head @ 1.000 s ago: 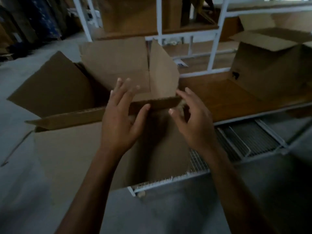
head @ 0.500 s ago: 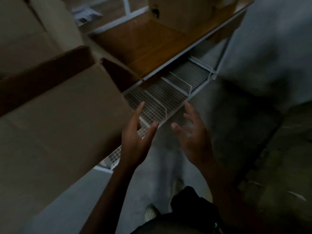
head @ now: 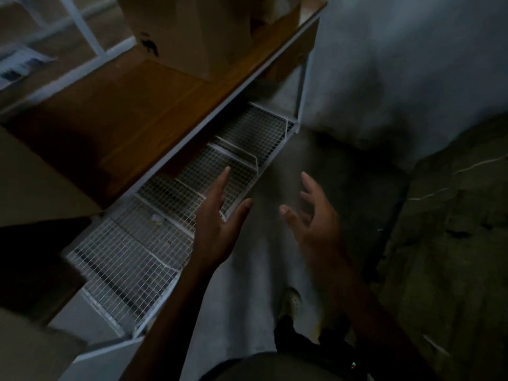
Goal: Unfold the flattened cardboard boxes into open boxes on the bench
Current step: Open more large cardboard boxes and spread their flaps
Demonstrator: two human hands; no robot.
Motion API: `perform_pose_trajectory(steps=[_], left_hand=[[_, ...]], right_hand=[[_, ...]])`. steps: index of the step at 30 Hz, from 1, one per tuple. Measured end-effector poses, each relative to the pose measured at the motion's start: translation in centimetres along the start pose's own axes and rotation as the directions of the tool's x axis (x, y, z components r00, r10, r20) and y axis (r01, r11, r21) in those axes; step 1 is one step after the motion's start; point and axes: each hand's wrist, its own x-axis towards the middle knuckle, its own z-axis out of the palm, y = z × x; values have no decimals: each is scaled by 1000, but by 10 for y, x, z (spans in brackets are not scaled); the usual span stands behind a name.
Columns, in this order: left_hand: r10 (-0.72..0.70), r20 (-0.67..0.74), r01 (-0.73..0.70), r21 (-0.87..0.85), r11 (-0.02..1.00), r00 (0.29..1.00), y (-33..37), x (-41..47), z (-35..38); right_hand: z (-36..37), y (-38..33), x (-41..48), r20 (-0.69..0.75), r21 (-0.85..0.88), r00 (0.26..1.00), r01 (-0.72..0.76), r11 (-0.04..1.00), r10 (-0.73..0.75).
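My left hand and my right hand hover empty over the floor in front of the bench, fingers spread, palms facing each other. Neither touches any cardboard. An opened cardboard box stands on the wooden bench top at the far end. A second cardboard box fills the left edge of the view, its flap hanging over the bench front. It is only partly visible and in shadow.
A white wire-mesh shelf with dividers juts out below the bench top. White frame posts rise behind the bench. Grey concrete floor lies to the right. A dark, cracked patch covers the floor at the right.
My hands have let go of the box flap and pulled back off the box. The view has swung right and down toward the floor, pushing the box to the left edge.
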Motion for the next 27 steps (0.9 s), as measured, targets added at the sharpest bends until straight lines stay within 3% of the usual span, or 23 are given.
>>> perform_pose_trajectory(steps=[8,15,22,27], left_hand=[[-3,32,2,15,1000,999,20,114,97],[70,1,-70,52,996,998,19,230,132],[164,-184,-165,7,986,969,44,385,133],[361,-372,-360,77,930,855,102,480,113]], right_hand=[[-64,18,132,-22,7,1000,7,1000,-7],[-72,21,256,-16,34,999,48,998,-47],[-58,-20,424,86,95,974,202,975,-210],[-52,-84,538,43,88,901,427,900,-432]])
